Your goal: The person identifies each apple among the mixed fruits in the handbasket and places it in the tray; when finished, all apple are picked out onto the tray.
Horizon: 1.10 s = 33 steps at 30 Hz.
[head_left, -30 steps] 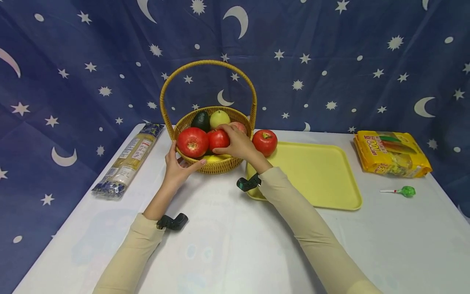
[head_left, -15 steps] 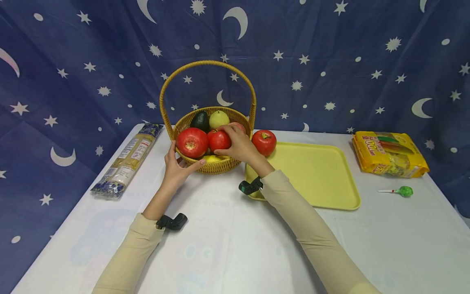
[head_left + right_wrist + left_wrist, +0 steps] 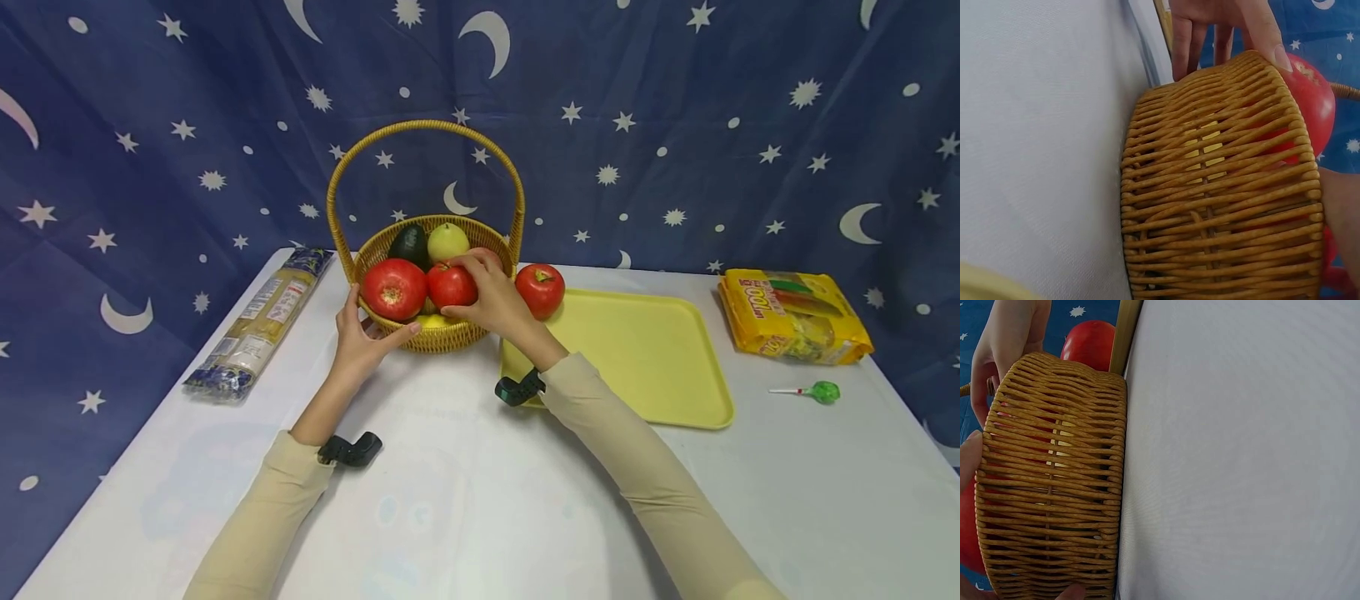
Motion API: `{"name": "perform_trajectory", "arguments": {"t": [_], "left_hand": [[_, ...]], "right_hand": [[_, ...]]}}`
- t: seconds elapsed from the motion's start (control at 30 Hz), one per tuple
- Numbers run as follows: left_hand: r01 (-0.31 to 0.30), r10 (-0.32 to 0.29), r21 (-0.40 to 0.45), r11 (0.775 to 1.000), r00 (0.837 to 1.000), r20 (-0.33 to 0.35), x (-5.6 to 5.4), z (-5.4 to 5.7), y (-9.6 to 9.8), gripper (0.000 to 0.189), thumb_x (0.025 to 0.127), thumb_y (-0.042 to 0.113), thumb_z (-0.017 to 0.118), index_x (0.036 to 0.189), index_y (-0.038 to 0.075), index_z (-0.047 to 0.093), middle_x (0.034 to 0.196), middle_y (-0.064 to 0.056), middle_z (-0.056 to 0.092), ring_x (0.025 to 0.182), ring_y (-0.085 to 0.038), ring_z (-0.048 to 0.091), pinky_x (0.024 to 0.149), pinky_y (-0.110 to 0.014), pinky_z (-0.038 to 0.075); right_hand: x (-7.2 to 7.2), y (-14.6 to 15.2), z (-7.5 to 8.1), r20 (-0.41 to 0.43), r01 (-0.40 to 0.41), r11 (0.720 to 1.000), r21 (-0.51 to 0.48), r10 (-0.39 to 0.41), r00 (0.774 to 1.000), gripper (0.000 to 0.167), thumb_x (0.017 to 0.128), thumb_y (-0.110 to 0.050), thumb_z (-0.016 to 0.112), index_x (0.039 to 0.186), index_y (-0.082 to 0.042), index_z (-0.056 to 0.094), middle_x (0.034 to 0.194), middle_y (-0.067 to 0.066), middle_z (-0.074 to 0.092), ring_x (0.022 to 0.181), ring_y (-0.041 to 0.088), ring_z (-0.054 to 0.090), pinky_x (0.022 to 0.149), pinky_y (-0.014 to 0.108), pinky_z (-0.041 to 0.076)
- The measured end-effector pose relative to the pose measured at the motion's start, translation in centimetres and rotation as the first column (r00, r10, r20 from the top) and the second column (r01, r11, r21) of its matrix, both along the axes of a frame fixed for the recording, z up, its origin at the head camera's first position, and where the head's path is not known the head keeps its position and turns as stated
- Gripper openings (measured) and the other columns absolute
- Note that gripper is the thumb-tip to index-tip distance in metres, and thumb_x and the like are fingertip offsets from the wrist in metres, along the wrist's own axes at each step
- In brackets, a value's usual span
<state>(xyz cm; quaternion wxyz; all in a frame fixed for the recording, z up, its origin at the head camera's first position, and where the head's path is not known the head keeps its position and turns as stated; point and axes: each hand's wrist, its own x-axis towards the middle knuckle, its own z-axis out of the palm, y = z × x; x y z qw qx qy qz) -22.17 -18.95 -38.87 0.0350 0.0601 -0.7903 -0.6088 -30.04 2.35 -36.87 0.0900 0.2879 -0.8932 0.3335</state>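
A wicker basket [image 3: 450, 337] with a tall arched handle holds fruit. My left hand [image 3: 360, 346] grips its left end, thumb on the rim and fingers along the outer wall; the right wrist view shows that thumb beside the large red pomegranate [image 3: 1313, 103]. My right hand [image 3: 495, 300] reaches over the right rim and holds a red apple [image 3: 450, 286] between thumb and fingers, inside the basket. Behind lie a dark avocado [image 3: 408, 244], a green pear [image 3: 447, 242] and a pinkish round fruit [image 3: 489, 258], partly covered by the hand. Yellow fruit [image 3: 433, 321] shows at the front.
Another red apple [image 3: 540, 291] sits right of the basket, overlapping the corner of a yellow tray [image 3: 630, 358]. A yellow snack package [image 3: 795, 317] and a green lollipop [image 3: 825, 392] lie far right. A bag of dry noodles [image 3: 262, 325] lies left. A starry curtain [image 3: 660, 125] hangs behind.
The apple in my right hand has shifted slightly to the right within the basket, and the right wrist has moved slightly right and down. My left hand stays on the basket.
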Motion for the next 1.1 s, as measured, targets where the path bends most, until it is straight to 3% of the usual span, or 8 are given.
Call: {"name": "perform_trajectory", "arguments": {"t": [0.43,0.63,1.1], "left_hand": [[-0.003,0.003,-0.013,1.0,1.0,-0.014,-0.3,-0.5,-0.3,0.109,0.085,0.026,0.076,0.157,0.02,-0.006,0.157,-0.017,-0.001,0.142,-0.038,0.029,0.111,-0.045,0.038],[-0.005,0.005,-0.009,1.0,1.0,-0.013,-0.3,-0.5,-0.3,0.109,0.085,0.025,0.076,0.157,0.021,-0.006,0.157,-0.016,-0.001,0.142,-0.038,0.029,0.111,-0.046,0.038],[-0.015,0.014,-0.017,1.0,1.0,-0.02,-0.5,-0.7,-0.3,0.108,0.085,0.027,0.076,0.157,0.017,-0.004,0.156,-0.018,0.001,0.141,-0.038,0.03,0.112,-0.044,0.037]], "right_hand": [[0.7,0.5,-0.1,-0.046,-0.022,0.998,-0.062,0.019,0.999,0.067,0.078,-0.027,0.084,0.133,-0.008,0.051,0.139,0.015,0.042,0.124,0.033,0.049,0.105,0.047,0.045],[0.7,0.9,0.2,-0.027,-0.053,0.994,-0.091,0.051,0.998,0.067,0.077,-0.026,0.084,0.133,-0.01,0.051,0.14,0.014,0.042,0.126,0.032,0.047,0.104,0.046,0.045],[0.6,2.0,0.1,-0.046,-0.121,0.973,-0.197,0.114,0.992,0.068,0.073,-0.021,0.088,0.13,-0.009,0.055,0.142,0.013,0.045,0.134,0.029,0.04,0.104,0.046,0.046]]}}
